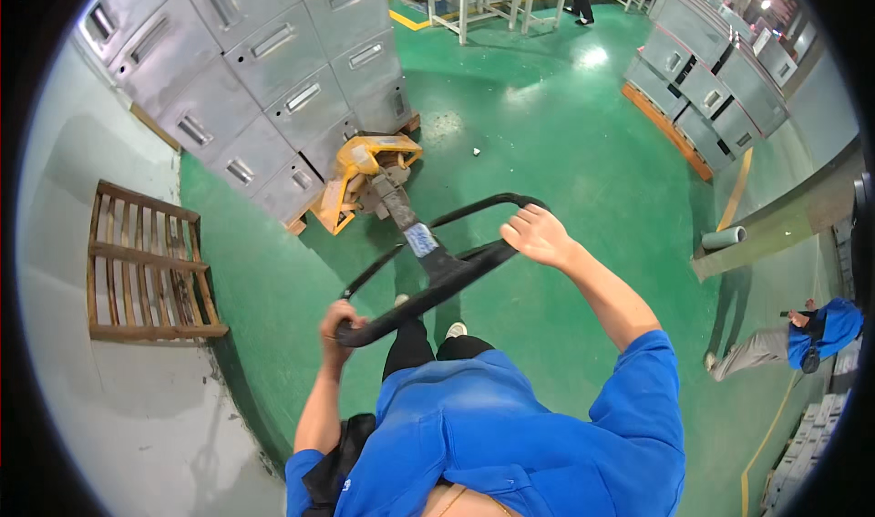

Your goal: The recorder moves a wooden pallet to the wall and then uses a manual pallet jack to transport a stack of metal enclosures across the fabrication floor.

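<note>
Pallet jack with a yellow steel body [351, 184] and a black looped handle [437, 275] stands on the green painted floor [547, 134], its forks pushed under the stack of grey metal drawer cabinets [264, 70], so the load sits on it. Left hand [335, 327] holds a closed grip around the near end of the loop; right hand [538, 234] clasps the far bend, both spread wide for leverage. Tiller leans back toward the person. An empty wooden pallet [146, 266] lies apart, to the left.
</note>
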### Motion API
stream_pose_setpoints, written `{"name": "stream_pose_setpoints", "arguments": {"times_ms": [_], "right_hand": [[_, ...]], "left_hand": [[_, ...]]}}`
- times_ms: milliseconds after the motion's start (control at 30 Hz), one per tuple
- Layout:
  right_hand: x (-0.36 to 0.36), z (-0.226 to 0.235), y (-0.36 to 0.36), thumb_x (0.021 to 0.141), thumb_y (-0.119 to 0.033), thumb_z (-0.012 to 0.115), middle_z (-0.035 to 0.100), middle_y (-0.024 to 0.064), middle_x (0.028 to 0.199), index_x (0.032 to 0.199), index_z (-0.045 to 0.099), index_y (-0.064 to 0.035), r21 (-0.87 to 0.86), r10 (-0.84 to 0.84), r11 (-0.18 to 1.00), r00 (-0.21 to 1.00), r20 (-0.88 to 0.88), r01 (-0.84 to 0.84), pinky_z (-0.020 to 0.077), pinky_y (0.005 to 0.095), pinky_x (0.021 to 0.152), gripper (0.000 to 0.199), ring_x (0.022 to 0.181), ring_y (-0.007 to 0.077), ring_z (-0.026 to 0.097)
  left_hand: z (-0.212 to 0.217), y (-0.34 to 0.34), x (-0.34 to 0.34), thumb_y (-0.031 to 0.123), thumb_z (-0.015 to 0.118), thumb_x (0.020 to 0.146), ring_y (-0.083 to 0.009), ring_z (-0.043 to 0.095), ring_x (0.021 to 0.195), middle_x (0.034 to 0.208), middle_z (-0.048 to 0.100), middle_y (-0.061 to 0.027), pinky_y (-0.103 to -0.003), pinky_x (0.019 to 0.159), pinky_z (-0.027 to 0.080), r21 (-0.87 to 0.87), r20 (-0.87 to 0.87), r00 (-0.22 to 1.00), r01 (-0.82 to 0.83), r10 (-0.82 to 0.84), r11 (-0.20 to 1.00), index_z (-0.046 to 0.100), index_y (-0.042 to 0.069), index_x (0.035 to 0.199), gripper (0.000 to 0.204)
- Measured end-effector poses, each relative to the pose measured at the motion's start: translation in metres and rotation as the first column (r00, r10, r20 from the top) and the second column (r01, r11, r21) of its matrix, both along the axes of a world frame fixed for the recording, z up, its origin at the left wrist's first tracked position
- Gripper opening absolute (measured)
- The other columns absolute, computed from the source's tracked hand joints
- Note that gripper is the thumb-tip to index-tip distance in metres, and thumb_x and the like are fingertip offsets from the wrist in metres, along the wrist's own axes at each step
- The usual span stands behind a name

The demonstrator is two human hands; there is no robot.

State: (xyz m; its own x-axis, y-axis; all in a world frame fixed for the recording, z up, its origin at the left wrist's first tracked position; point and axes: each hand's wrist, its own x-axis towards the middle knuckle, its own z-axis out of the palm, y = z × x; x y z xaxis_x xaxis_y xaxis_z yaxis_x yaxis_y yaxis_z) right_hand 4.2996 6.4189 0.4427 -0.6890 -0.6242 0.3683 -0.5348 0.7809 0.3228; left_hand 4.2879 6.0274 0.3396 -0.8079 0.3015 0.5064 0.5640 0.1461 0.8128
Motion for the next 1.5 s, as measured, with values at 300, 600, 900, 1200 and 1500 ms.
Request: {"name": "stream_pose_setpoints", "arguments": {"times_ms": [300, 600, 900, 1200, 1500], "right_hand": [[0.076, -0.014, 0.009, 0.063, -0.014, 0.051, 0.044, 0.0016, 0.058, 0.066, 0.045, -0.0089, -0.141, 0.013, 0.990, 0.999, 0.039, -0.007, 0.0381, 0.0287, 0.056, 0.008, 0.058, 0.0171, 0.048], [0.149, -0.009, 0.019, 0.065, -0.014, 0.051, 0.045, 0.0000, 0.059, 0.064, 0.043, -0.0124, -0.081, -0.037, 0.996, 0.998, 0.052, 0.041, 0.0377, 0.0279, 0.058, 0.008, 0.059, 0.0156, 0.049], [0.228, -0.021, 0.068, 0.064, -0.017, 0.051, 0.043, 0.0005, 0.057, 0.065, 0.041, -0.0125, -0.165, 0.051, 0.985, 0.998, -0.048, -0.058, 0.0363, 0.0291, 0.055, 0.010, 0.058, 0.0167, 0.047], [0.365, -0.013, 0.149, 0.066, -0.015, 0.050, 0.044, 0.0000, 0.058, 0.065, 0.042, -0.0123, -0.282, 0.127, 0.950, 0.991, -0.045, -0.134, 0.0392, 0.0287, 0.058, 0.009, 0.060, 0.0161, 0.049], [0.493, 0.010, 0.180, 0.068, -0.015, 0.050, 0.044, 0.0001, 0.059, 0.067, 0.044, -0.0118, -0.363, 0.152, 0.911, 0.978, -0.141, -0.194, 0.0377, 0.0287, 0.056, 0.007, 0.059, 0.0154, 0.049]], "left_hand": [[-0.014, 0.011, 0.079, 0.006, 0.069, 0.063, -0.0213, 0.045, 0.067, 0.068, 0.046, -0.0058, -0.032, 0.070, 0.040, -0.064, 0.008, 0.999, -0.049, 0.049, 0.997, 0.045, 0.005, 0.066, 0.024], [-0.016, 0.022, 0.157, 0.012, 0.072, 0.063, -0.0222, 0.046, 0.069, 0.067, 0.045, -0.0060, -0.033, 0.073, 0.041, -0.057, -0.017, 0.998, -0.062, 0.062, 0.996, 0.044, 0.005, 0.066, 0.029], [-0.032, 0.070, 0.255, 0.012, 0.070, 0.066, -0.0213, 0.046, 0.067, 0.067, 0.046, -0.0069, -0.029, 0.065, 0.040, 0.028, -0.058, 0.996, -0.062, 0.063, 0.998, 0.046, 0.002, 0.068, 0.026], [-0.002, 0.165, 0.436, -0.004, 0.055, 0.064, -0.0218, 0.050, 0.086, 0.087, 0.051, -0.0104, -0.030, 0.083, 0.039, -0.005, -0.015, 0.959, -0.283, 0.282, 0.959, 0.051, 0.000, 0.087, 0.023], [0.115, 0.265, 0.598, 0.001, 0.068, 0.053, -0.0340, 0.049, 0.069, 0.076, 0.052, -0.0130, -0.041, 0.060, 0.038, -0.617, -0.406, 0.831, -0.557, 0.381, 0.556, 0.051, 0.003, 0.087, 0.038]]}}
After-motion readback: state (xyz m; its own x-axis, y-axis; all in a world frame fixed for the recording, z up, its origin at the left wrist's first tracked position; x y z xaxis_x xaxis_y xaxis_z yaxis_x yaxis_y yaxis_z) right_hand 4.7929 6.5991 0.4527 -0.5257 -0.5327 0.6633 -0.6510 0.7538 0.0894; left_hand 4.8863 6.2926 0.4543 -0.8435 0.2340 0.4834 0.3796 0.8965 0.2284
